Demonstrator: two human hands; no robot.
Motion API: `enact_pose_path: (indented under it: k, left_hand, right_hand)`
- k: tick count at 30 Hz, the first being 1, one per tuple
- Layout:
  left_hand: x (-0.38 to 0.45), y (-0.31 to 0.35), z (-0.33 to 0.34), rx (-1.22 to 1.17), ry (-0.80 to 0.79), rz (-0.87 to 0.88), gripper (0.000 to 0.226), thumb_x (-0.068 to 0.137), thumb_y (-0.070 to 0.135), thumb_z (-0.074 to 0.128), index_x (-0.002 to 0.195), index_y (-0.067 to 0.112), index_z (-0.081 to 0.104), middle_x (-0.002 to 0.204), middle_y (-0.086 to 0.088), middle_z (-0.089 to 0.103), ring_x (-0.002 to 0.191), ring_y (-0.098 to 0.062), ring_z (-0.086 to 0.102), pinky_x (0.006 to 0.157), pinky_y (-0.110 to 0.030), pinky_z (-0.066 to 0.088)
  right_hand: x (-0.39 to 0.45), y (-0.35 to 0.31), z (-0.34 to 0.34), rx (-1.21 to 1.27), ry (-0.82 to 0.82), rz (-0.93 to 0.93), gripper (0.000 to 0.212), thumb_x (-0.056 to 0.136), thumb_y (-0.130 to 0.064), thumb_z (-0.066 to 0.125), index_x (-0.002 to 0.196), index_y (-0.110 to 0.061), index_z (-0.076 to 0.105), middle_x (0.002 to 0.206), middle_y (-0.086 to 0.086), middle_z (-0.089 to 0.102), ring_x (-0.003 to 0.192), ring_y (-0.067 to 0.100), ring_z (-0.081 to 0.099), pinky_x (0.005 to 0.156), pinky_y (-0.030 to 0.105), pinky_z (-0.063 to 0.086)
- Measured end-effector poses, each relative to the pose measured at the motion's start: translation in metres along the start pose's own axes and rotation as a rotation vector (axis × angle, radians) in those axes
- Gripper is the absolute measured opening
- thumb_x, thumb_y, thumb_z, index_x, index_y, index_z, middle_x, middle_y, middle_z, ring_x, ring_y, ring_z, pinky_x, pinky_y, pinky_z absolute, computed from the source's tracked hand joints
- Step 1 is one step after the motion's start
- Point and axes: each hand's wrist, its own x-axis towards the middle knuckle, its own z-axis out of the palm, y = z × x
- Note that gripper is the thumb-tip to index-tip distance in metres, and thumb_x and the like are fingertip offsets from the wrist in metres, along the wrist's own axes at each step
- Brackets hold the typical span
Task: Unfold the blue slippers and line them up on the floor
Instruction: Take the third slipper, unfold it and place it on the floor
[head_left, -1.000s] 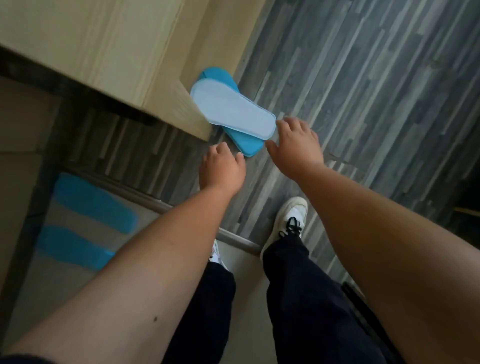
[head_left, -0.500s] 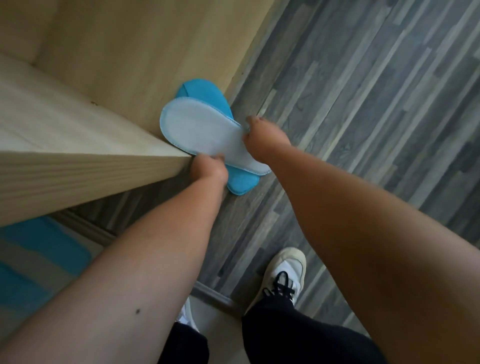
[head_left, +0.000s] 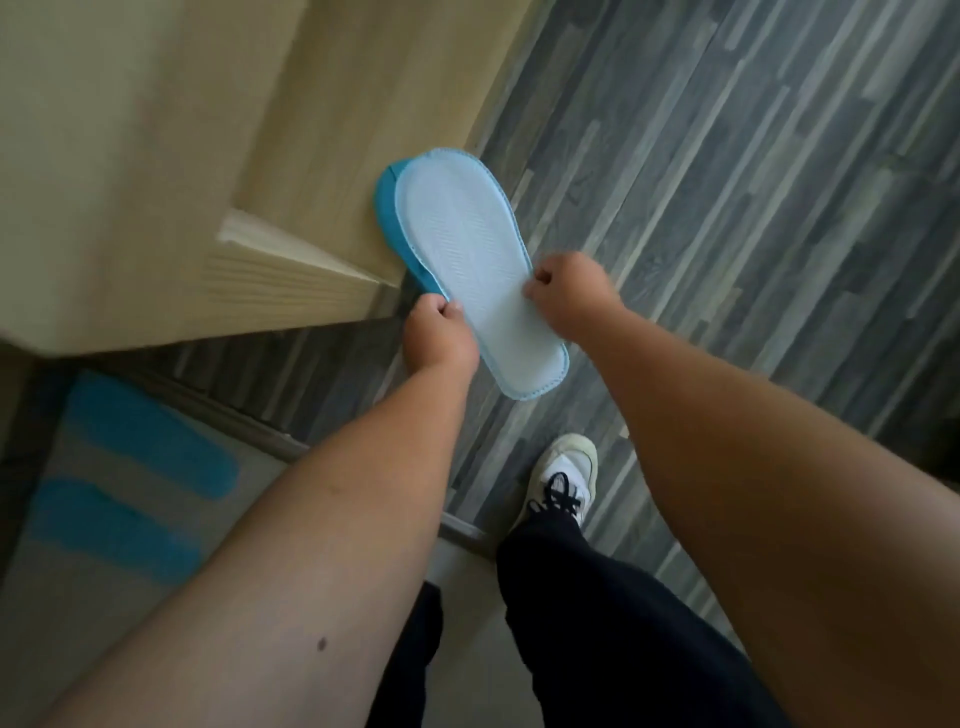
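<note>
We read this as early in the task — nothing unfolded, nothing lined up yet. The blue slippers (head_left: 462, 260) are a flat stacked pair, pale sole facing up, darker blue slipper showing along the left edge underneath, held above the grey plank floor (head_left: 753, 208) right beside the wooden cabinet (head_left: 156, 156).

Left hand (head_left: 439, 340) pinches the left edge near the heel end, fingers closed on the stack. Right hand (head_left: 569, 299) pinches the opposite edge, fingers curled shut on the sole. We can't tell if each hand has its own slipper or both grip the whole stack.

Left to do, as we judge it — pull the two apart, open each upper, turn them sole-down, set them side by side on the floor. Two blue shapes (head_left: 140, 467) sit on the lighter surface at lower left; too blurred to say what they are. A white sneaker (head_left: 563, 475) stands on the floor below the hands.
</note>
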Motion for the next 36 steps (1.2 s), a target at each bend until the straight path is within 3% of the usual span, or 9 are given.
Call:
enact_pose_path:
  k: [2,5,11,18,22,26,31,36]
  left_hand:
    - [-0.03,0.012,-0.024,0.027,-0.04,0.047,0.014,0.093,0.022,0.051,0.085,0.014,0.058,0.096,-0.014,0.069,0.09,-0.032,0.062,0.08,-0.038,0.048]
    - [-0.073,0.031,-0.063,0.054,-0.115,0.119,0.015,0.095,0.021,0.05,0.091,0.011,0.061,0.1,-0.014,0.068,0.093,-0.032,0.062,0.083,-0.039,0.05]
    - [-0.146,0.054,-0.131,0.191,-0.23,0.331,0.019,0.094,0.021,0.049,0.091,0.006,0.061,0.099,-0.018,0.066,0.091,-0.033,0.06,0.075,-0.035,0.044]
    - [-0.193,0.028,-0.179,0.287,-0.321,0.42,0.021,0.094,0.022,0.048,0.09,0.008,0.063,0.096,-0.014,0.067,0.089,-0.032,0.06,0.076,-0.038,0.05]
    - [-0.205,0.003,-0.2,0.291,-0.284,0.426,0.018,0.093,0.022,0.047,0.081,0.014,0.059,0.087,-0.008,0.065,0.081,-0.028,0.058,0.068,-0.033,0.045]
    - [-0.22,-0.026,-0.232,0.268,-0.2,0.423,0.018,0.089,0.019,0.049,0.073,0.017,0.056,0.075,-0.002,0.06,0.073,-0.024,0.054,0.056,-0.029,0.034]
    - [-0.243,-0.089,-0.286,0.217,-0.109,0.309,0.016,0.089,0.019,0.05,0.082,0.013,0.064,0.089,-0.014,0.07,0.083,-0.032,0.061,0.067,-0.032,0.043]
    - [-0.249,-0.163,-0.366,0.162,-0.001,0.205,0.017,0.09,0.021,0.051,0.082,0.014,0.064,0.085,-0.008,0.067,0.082,-0.028,0.058,0.065,-0.029,0.037]
  right_hand:
    - [-0.038,-0.011,-0.019,0.038,0.028,0.034,0.012,0.086,-0.02,0.057,0.086,-0.008,0.062,0.081,0.006,0.059,0.081,0.029,0.057,0.06,0.031,0.041]
    - [-0.102,-0.027,-0.046,0.176,0.049,0.113,0.02,0.086,-0.022,0.06,0.104,-0.013,0.062,0.098,0.009,0.065,0.085,0.031,0.064,0.075,0.045,0.056]
    - [-0.215,-0.048,-0.067,0.376,0.178,0.23,0.019,0.092,-0.027,0.056,0.09,-0.009,0.062,0.08,0.011,0.07,0.077,0.03,0.068,0.074,0.051,0.057]
    - [-0.296,-0.055,-0.041,0.554,0.216,0.307,0.013,0.087,-0.021,0.064,0.077,-0.014,0.063,0.071,0.006,0.07,0.074,0.029,0.07,0.074,0.051,0.058]
    - [-0.318,-0.067,-0.021,0.605,0.244,0.259,0.006,0.088,-0.019,0.064,0.083,-0.019,0.061,0.072,0.002,0.067,0.064,0.02,0.068,0.072,0.049,0.059]
    - [-0.344,-0.088,-0.002,0.58,0.25,0.195,0.013,0.088,-0.025,0.062,0.076,-0.019,0.062,0.072,0.007,0.07,0.071,0.027,0.07,0.074,0.05,0.058]
    - [-0.385,-0.13,0.043,0.529,0.191,0.159,0.017,0.085,-0.023,0.063,0.07,-0.017,0.06,0.074,0.012,0.069,0.066,0.028,0.067,0.069,0.043,0.059]
    - [-0.414,-0.188,0.106,0.432,0.038,0.083,0.019,0.086,-0.023,0.065,0.069,-0.016,0.06,0.07,0.008,0.067,0.059,0.021,0.062,0.066,0.037,0.057]
